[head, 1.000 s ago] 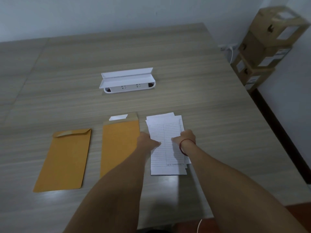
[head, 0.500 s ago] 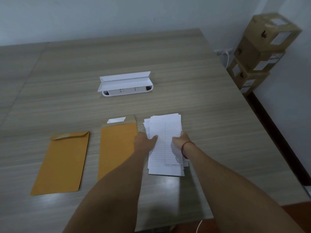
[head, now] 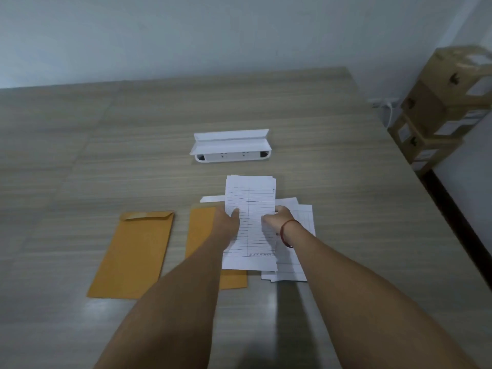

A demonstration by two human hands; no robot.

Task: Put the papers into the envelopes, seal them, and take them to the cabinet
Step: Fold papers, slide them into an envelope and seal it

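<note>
Left hand (head: pixel 230 218): thumb on top, pinching the left edge of a lined sheet (head: pixel 250 198). Right hand (head: pixel 277 218): pinching its right edge, red band at the wrist. I can't tell if it's one sheet or a few.

The sheet is lifted off the table (head: pixel 106 155). It hangs over the right part of the middle envelope (head: pixel 202 230) and the left of the loose paper pile (head: pixel 300 235).

A white strip (head: pixel 211 199) lies by that envelope's mouth, so I judge it's open. The left envelope (head: pixel 135 251) lies flat with its flap folded down; whether it's filled or sealed I can't tell.

Progress: early, I'd say. Nothing visibly inserted, most papers unloaded. Left: stuffing, sealing, carrying to a cabinet not in view.

Farther out: a white socket box (head: pixel 231 150) and stacked cardboard boxes (head: pixel 447 102).
</note>
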